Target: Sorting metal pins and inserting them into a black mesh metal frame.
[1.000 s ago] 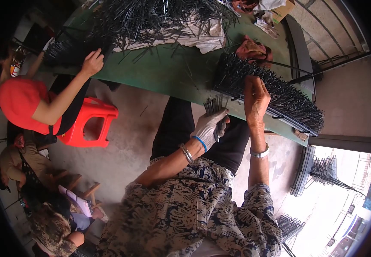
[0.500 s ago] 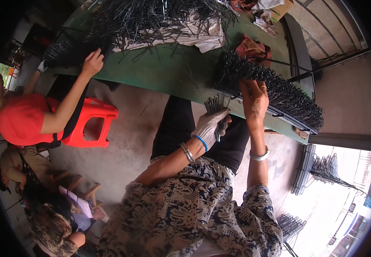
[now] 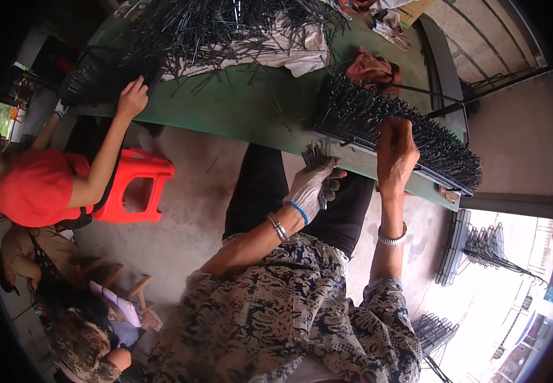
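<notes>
My left hand (image 3: 311, 182), in a pale knit glove with dark fingertips, is closed around a bundle of thin black rods (image 3: 316, 152). It is held just off the near edge of the green table. My bare right hand (image 3: 396, 156) has its fingers pinched together at the front side of a long black rack (image 3: 439, 177), which is densely filled with upright black rods (image 3: 426, 127). Whatever sits between those fingertips is hidden by the hand. The rack lies along the table's near right edge.
On the green table (image 3: 225, 121), a heap of loose black rods (image 3: 212, 32) lies over a whitish cloth (image 3: 308, 54). A reddish rag (image 3: 372, 67) lies behind the rack. At left, a co-worker's hand (image 3: 134, 99) touches another dark rack, near a red stool (image 3: 155, 169).
My right hand has moved right along the rack, and its fingers have curled in more. My left hand stays nearly in place with the bundle. The co-worker's hand has shifted slightly left.
</notes>
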Action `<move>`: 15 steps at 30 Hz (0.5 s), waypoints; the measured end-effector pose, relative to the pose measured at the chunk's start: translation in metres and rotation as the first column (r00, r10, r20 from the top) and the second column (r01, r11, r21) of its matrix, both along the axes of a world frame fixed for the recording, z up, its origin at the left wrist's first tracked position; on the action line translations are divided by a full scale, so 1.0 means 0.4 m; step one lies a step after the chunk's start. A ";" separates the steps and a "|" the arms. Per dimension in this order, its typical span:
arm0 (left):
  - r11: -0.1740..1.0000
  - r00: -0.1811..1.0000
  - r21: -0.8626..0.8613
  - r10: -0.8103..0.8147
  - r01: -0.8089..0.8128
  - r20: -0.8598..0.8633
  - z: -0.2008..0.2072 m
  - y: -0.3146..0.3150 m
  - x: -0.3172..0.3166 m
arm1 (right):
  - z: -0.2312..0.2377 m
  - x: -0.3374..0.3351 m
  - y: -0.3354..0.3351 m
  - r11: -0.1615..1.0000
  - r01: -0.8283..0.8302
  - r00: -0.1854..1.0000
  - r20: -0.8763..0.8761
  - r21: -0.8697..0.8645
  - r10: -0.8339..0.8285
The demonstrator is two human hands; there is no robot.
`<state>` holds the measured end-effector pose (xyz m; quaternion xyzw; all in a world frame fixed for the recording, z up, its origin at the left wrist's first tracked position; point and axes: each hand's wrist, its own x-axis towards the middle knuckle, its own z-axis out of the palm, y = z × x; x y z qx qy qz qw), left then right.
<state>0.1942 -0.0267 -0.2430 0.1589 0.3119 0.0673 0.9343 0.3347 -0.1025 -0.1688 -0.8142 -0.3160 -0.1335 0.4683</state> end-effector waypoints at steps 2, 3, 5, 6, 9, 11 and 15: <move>1.000 1.000 -0.023 0.002 -0.003 -0.001 -0.014 -0.002 0.006 | -0.023 0.022 0.016 1.000 0.029 0.994 0.106 0.000 -0.029; 0.999 1.000 -0.032 -0.011 0.011 0.006 -0.023 -0.002 0.007 | -0.028 0.027 0.025 0.999 0.035 0.984 0.175 -0.005 -0.034; 0.999 1.000 -0.042 -0.022 0.023 0.011 -0.023 0.001 0.008 | -0.014 0.017 0.033 0.999 0.029 0.978 0.209 -0.024 -0.023; 0.999 1.000 -0.017 -0.029 0.029 0.004 -0.014 0.005 0.008 | -0.012 0.019 0.034 0.999 0.027 0.978 0.206 -0.025 -0.022; 0.999 0.999 0.015 -0.039 0.039 0.012 -0.012 0.010 0.006 | -0.009 0.022 0.038 1.000 0.007 0.976 0.218 -0.018 -0.003; 0.999 0.999 0.022 -0.045 0.044 0.029 -0.012 0.010 0.005 | -0.013 0.021 0.036 0.997 0.020 0.996 0.086 -0.075 -0.013; 1.000 0.999 0.016 -0.020 0.020 0.029 -0.003 0.009 0.007 | -0.038 0.031 0.048 0.977 0.006 0.969 0.243 -0.214 0.048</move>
